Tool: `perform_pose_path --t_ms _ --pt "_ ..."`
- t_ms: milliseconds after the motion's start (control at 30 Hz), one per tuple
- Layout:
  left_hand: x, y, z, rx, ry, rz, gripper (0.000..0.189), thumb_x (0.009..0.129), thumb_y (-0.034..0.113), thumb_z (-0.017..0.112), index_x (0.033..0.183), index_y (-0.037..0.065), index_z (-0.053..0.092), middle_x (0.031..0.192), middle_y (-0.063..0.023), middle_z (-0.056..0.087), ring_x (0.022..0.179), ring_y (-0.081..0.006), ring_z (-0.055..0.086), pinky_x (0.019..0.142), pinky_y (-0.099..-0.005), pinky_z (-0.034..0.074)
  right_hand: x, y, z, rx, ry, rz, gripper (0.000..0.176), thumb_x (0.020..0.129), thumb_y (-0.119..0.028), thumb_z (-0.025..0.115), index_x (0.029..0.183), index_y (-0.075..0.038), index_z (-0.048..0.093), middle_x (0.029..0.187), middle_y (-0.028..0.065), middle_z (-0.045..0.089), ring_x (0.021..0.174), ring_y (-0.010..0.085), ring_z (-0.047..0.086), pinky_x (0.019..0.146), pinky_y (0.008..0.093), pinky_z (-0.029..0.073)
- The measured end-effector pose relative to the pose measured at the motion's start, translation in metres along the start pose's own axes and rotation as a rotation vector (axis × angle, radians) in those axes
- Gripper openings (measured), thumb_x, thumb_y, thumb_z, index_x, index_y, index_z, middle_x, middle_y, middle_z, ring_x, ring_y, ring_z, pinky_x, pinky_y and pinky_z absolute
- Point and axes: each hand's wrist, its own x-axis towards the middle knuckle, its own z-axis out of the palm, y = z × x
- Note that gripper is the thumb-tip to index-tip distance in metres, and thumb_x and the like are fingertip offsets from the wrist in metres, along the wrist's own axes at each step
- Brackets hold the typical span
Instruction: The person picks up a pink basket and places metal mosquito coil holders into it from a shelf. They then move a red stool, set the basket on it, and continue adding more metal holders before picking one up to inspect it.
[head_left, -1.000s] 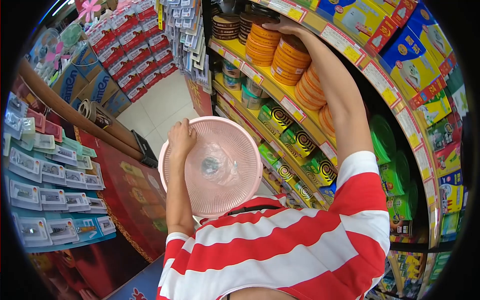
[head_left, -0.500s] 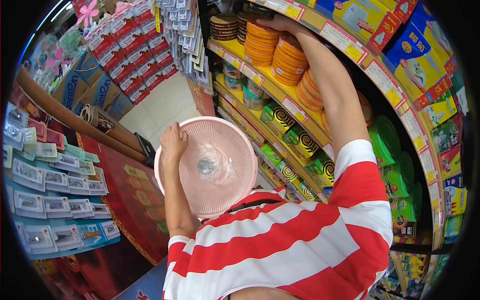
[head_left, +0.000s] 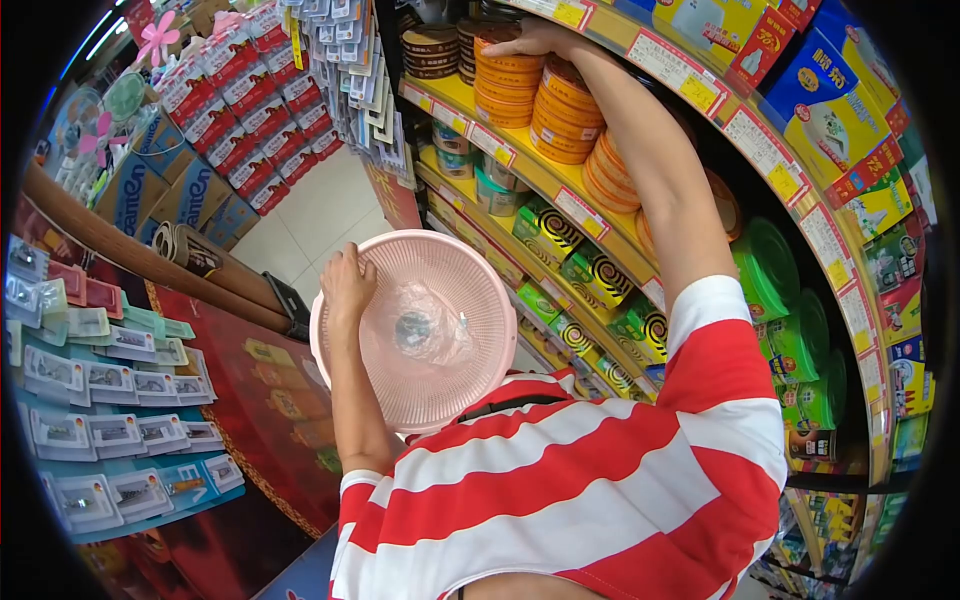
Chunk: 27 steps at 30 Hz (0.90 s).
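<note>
My left hand (head_left: 346, 288) grips the rim of a round pink plastic basket (head_left: 480, 290) with ribbed sides, held in front of my body. Inside it lies a crumpled clear plastic bag (head_left: 430, 325) with something bluish-grey showing. My right arm reaches up to the yellow upper shelf, where my right hand (head_left: 527, 38) stretches its fingers over the top of a stack of round orange tins (head_left: 506, 95). Part of that hand is hidden by the shelf edge. Beside it stands a second orange stack (head_left: 563, 115), and brown round tins (head_left: 431, 52) are farther left.
Boxes with black spirals (head_left: 545, 228) and teal-labelled cans (head_left: 497, 188) fill the lower shelves. Price tags line the shelf edge (head_left: 690, 75) above my arm. Green tubs (head_left: 768, 270) stand to the right. Hanging blister packs (head_left: 115, 430) and a brown rail (head_left: 130, 250) are at left.
The view has shifted slightly, so the shelves and racks appear a little farther left. My right hand's fingers now show more plainly over the orange tins. My left hand keeps its hold on the basket.
</note>
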Motion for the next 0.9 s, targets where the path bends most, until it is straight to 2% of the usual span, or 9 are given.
perform_pose_path --t_ms 300,633,667,700,733,767,800,833,900 --pt "0.002 0.001 -0.002 -0.008 -0.014 0.015 0.028 0.076 0.022 0.058 0.096 0.003 0.053 0.087 -0.0203 0.057 0.083 -0.0384 0.056 0.073 -0.0462 0.043 -0.019 -0.012 -0.024 0.013 0.003 -0.131 0.086 0.067 -0.051 0.07 0.129 -0.002 0.038 0.134 0.0215 0.036 0.126 0.0306 0.033 0.102 0.0387 0.029" --pt "0.016 0.015 0.013 -0.045 0.011 0.218 0.026 0.076 0.021 0.059 0.092 0.002 0.05 0.084 -0.0215 0.057 0.08 -0.0401 0.054 0.07 -0.0474 0.042 -0.084 -0.025 -0.073 0.042 0.099 -0.632 0.085 0.066 -0.049 0.071 0.128 0.0 0.039 0.133 0.0228 0.036 0.126 0.0307 0.032 0.102 0.0392 0.029" --pt "0.017 0.018 0.014 -0.047 0.012 0.236 0.026 0.076 0.021 0.059 0.092 0.002 0.05 0.084 -0.0215 0.056 0.08 -0.0401 0.054 0.071 -0.0474 0.042 -0.086 -0.022 -0.062 -0.039 0.135 -0.52 0.092 0.06 -0.052 0.074 0.127 0.001 0.04 0.131 0.0219 0.04 0.125 0.0307 0.034 0.102 0.0395 0.029" --pt "0.017 0.022 0.016 -0.057 -0.009 0.248 0.026 0.076 0.02 0.059 0.092 0.002 0.05 0.084 -0.0216 0.056 0.08 -0.0402 0.054 0.071 -0.0476 0.042 -0.095 -0.023 -0.046 -0.032 0.251 -0.515 0.09 0.065 -0.053 0.07 0.127 0.003 0.037 0.126 0.0227 0.044 0.12 0.0324 0.041 0.102 0.0388 0.031" --pt "0.019 0.027 0.017 -0.064 -0.027 0.26 0.026 0.075 0.02 0.059 0.092 0.002 0.05 0.084 -0.0218 0.056 0.08 -0.0404 0.054 0.071 -0.0477 0.042 -0.097 -0.043 -0.053 -0.17 -0.184 -0.133 0.092 0.065 -0.056 0.069 0.126 0.005 0.037 0.129 0.0249 0.04 0.122 0.0336 0.037 0.1 0.0389 0.032" --pt "0.02 0.033 0.019 -0.077 -0.04 0.27 0.027 0.075 0.02 0.059 0.093 0.002 0.05 0.084 -0.0219 0.056 0.08 -0.0405 0.053 0.071 -0.0479 0.042 -0.122 -0.069 -0.065 0.027 -0.249 -0.055 0.088 0.065 -0.058 0.066 0.122 0.005 0.042 0.127 0.0255 0.041 0.12 0.0365 0.038 0.097 0.0385 0.035" --pt "0.02 0.038 0.021 -0.088 -0.031 0.309 0.027 0.075 0.02 0.059 0.093 0.002 0.05 0.083 -0.0221 0.056 0.08 -0.0406 0.053 0.071 -0.048 0.042 -0.141 -0.087 -0.065 -0.142 -0.133 -0.217 0.081 0.067 -0.056 0.066 0.116 0.005 0.047 0.119 0.0241 0.045 0.113 0.038 0.041 0.093 0.0402 0.038" --pt "0.019 0.042 0.025 -0.102 -0.02 0.346 0.027 0.075 0.02 0.059 0.093 0.002 0.05 0.083 -0.0223 0.056 0.079 -0.0406 0.053 0.071 -0.0481 0.041 -0.164 -0.112 -0.072 -0.17 -0.16 -0.261 0.075 0.068 -0.053 0.066 0.113 0.005 0.049 0.11 0.0237 0.048 0.105 0.0378 0.045 0.088 0.0421 0.039" --pt "0.021 0.056 0.029 -0.106 -0.034 0.404 0.027 0.075 0.019 0.059 0.093 0.002 0.05 0.083 -0.0227 0.056 0.079 -0.0409 0.053 0.071 -0.0484 0.041 -0.212 -0.139 -0.062 0.234 -0.367 -0.365 0.063 0.073 -0.043 0.066 0.112 0.004 0.048 0.111 0.0245 0.047 0.105 0.037 0.045 0.089 0.0432 0.038"
